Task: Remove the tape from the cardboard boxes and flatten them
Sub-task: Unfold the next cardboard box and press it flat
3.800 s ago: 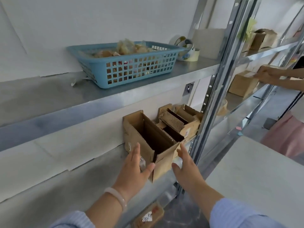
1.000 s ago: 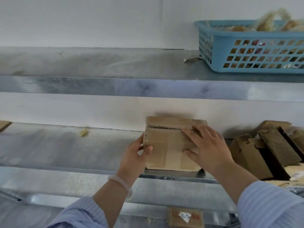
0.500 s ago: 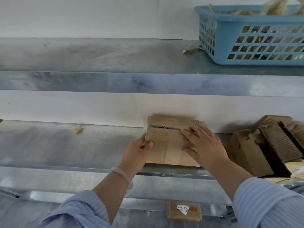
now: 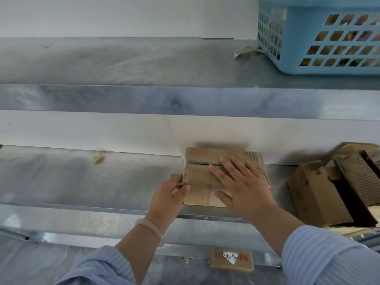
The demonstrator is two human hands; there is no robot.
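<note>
A flattened brown cardboard box (image 4: 202, 177) lies on the middle metal shelf (image 4: 82, 182), its far edge against the white back wall. My right hand (image 4: 240, 186) lies flat on top of it with fingers spread, pressing it down. My left hand (image 4: 170, 192) pinches the box's left edge between thumb and fingers. To the right on the same shelf stand several open, unflattened cardboard boxes (image 4: 329, 192).
A blue plastic basket (image 4: 320, 36) holding items sits on the upper shelf at top right, with a scrap of tape (image 4: 245, 50) beside it. A small labelled carton (image 4: 231, 259) lies below the shelf. A yellowish scrap (image 4: 98, 157) lies on the middle shelf's left part.
The box, open and upright 3.8 s ago, now lies flat further left on the shelf. Over the last second my right hand has spread flatter on top of it.
</note>
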